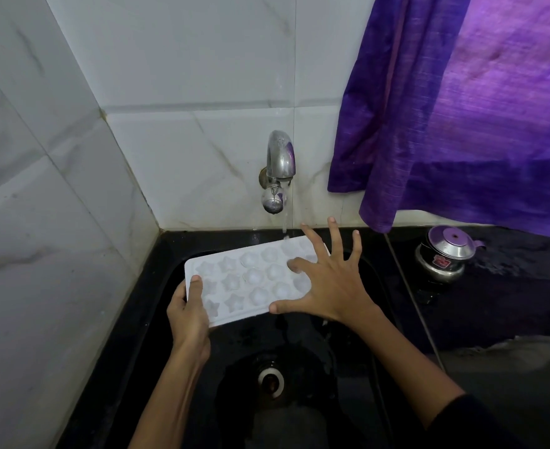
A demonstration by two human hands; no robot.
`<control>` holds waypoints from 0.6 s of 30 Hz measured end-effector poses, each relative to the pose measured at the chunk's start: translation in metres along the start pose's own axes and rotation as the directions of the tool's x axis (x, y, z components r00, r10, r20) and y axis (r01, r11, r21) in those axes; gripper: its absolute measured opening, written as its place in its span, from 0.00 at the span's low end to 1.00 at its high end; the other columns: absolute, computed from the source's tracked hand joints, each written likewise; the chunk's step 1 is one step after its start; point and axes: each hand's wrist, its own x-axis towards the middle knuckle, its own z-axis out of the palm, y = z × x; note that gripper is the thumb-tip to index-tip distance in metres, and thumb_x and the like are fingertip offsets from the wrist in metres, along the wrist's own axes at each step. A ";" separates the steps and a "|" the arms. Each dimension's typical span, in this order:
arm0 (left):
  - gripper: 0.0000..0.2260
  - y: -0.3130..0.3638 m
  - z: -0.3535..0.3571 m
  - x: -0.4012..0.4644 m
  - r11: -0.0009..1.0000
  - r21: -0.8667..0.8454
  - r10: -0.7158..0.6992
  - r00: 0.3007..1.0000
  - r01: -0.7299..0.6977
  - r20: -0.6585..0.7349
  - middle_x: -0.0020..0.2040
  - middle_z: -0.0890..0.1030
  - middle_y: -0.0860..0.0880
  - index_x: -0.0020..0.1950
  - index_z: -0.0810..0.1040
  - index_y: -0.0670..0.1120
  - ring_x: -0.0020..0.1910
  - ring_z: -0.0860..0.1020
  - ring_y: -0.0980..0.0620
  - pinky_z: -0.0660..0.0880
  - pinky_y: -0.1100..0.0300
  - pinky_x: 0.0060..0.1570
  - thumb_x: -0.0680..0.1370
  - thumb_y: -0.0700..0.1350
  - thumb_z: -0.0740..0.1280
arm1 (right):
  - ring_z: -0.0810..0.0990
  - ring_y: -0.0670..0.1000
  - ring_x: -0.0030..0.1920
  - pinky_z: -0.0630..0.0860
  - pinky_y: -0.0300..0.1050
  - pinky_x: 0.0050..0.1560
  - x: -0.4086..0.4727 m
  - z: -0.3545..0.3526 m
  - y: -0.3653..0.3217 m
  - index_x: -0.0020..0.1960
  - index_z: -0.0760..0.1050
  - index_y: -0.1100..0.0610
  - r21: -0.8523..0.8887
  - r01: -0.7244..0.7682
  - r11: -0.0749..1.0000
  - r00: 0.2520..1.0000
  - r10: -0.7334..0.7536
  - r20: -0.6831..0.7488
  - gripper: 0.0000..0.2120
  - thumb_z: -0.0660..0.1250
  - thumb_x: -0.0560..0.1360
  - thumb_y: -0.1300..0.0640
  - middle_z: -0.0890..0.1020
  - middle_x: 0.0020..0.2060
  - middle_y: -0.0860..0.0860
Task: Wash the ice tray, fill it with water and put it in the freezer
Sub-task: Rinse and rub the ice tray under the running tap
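A white ice tray (244,280) with star and round moulds is held over the black sink (157,335), tilted a little, its far right corner under a thin stream from the metal tap (279,163). My left hand (187,314) grips the tray's left end, thumb on top and fingers underneath. My right hand (327,280) lies on the tray's right part with fingers spread and straight, the fingertips pressing on the moulds.
The sink drain (271,380) lies below the tray. White marble tiles (56,157) form the corner walls. A purple curtain (467,108) hangs at the right. A small steel pot with a lid (445,252) stands on the black counter to the right.
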 end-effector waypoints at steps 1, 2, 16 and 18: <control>0.08 -0.002 -0.001 0.000 1.000 0.007 0.003 1.000 -0.003 0.001 0.45 0.78 0.52 0.58 0.73 0.48 0.42 0.78 0.53 0.75 0.58 0.38 0.81 0.48 0.59 | 0.42 0.61 0.75 0.33 0.69 0.67 -0.001 0.000 0.001 0.48 0.79 0.42 -0.011 -0.003 1.000 1.000 0.003 0.002 0.40 0.50 0.54 0.16 0.60 0.75 0.52; 0.08 -0.003 0.000 -0.001 1.000 0.008 0.004 1.000 -0.004 0.004 0.45 0.78 0.52 0.58 0.73 0.48 0.43 0.78 0.53 0.75 0.58 0.37 0.81 0.48 0.59 | 0.42 0.62 0.75 0.34 0.70 0.67 -0.002 -0.001 0.002 0.47 0.79 0.41 -0.021 -0.013 1.000 1.000 0.013 0.003 0.40 0.48 0.54 0.16 0.61 0.75 0.52; 0.12 -0.010 -0.003 -0.003 0.997 -0.053 -0.056 0.998 0.056 -0.006 0.50 0.80 0.47 0.61 0.75 0.45 0.45 0.80 0.49 0.77 0.56 0.38 0.81 0.48 0.60 | 0.40 0.62 0.74 0.29 0.67 0.66 -0.008 0.005 -0.002 0.55 0.77 0.40 -0.010 -0.057 0.998 0.998 0.056 -0.020 0.42 0.47 0.55 0.16 0.59 0.75 0.53; 0.12 -0.009 -0.003 -0.003 0.996 -0.059 -0.066 0.998 0.066 -0.010 0.50 0.80 0.47 0.60 0.75 0.45 0.45 0.80 0.49 0.77 0.56 0.38 0.81 0.48 0.60 | 0.39 0.61 0.74 0.27 0.66 0.65 -0.008 0.005 -0.003 0.57 0.76 0.39 -0.016 -0.058 0.998 0.998 0.058 -0.015 0.43 0.46 0.56 0.16 0.58 0.76 0.53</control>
